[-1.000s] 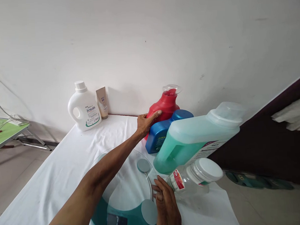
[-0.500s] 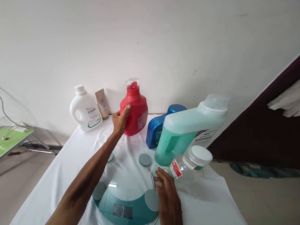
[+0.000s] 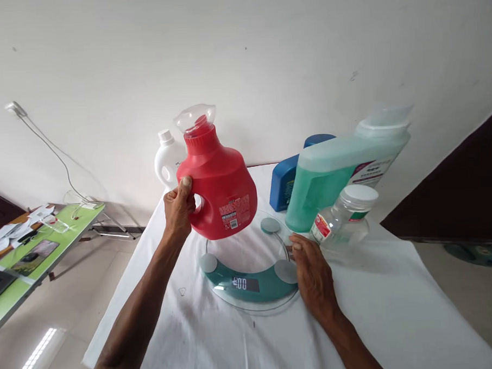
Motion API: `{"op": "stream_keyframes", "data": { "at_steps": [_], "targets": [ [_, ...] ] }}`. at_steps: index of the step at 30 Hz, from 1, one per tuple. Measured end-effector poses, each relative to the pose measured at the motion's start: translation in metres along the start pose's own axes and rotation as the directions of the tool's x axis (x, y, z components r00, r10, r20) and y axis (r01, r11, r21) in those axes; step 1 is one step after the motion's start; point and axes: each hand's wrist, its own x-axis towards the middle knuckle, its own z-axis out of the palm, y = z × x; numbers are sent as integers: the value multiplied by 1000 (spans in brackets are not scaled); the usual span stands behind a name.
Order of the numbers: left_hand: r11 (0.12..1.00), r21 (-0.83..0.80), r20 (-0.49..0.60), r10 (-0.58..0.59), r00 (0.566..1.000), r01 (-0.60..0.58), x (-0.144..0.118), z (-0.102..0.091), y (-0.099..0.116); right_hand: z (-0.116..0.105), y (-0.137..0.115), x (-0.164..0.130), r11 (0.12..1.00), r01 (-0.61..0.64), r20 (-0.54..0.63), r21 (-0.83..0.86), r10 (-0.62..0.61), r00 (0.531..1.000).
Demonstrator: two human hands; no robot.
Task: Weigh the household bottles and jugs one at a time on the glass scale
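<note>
My left hand (image 3: pixel 178 208) grips the handle of a red detergent bottle (image 3: pixel 219 185) with a clear cap and holds it in the air just above a round glass scale (image 3: pixel 250 271). The scale lies on a white cloth (image 3: pixel 382 309) and its display is lit. My right hand (image 3: pixel 313 271) rests flat on the cloth, its fingertips touching the scale's right edge, close to a clear jar with a white lid (image 3: pixel 345 213).
A teal liquid bottle (image 3: pixel 339 172) and a blue bottle (image 3: pixel 288 177) stand behind the jar. A white bottle (image 3: pixel 167 163) stands at the wall, partly behind the red one. A green table with papers (image 3: pixel 32 253) is at the left. Tiled floor surrounds the table.
My left hand has lifted the red bottle off the cloth at the back and brought it nearer, over the scale. The camera view has shifted; my right hand stays at the scale's edge.
</note>
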Motion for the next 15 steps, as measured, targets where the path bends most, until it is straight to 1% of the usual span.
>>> {"op": "stream_keyframes", "data": {
  "at_steps": [3, 5, 9, 15],
  "targets": [
    [1000, -8, 24, -7, 1000, 7, -19, -8, 0, 1, -1, 2, 1000, 22, -8, -15, -22, 1000],
    [1000, -19, 49, -5, 999, 6, -28, -9, -3, 2, -3, 3, 1000, 11, -6, -13, -11, 1000],
    [1000, -20, 84, -20, 996, 22, -39, -2, -8, 2, -7, 3, 1000, -3, -3, -9, 3, 1000],
    [998, 14, 120, -69, 990, 67, -48, 8, -21, 4, -8, 4, 999, 42, -18, -5, -42, 999]
  ]
}}
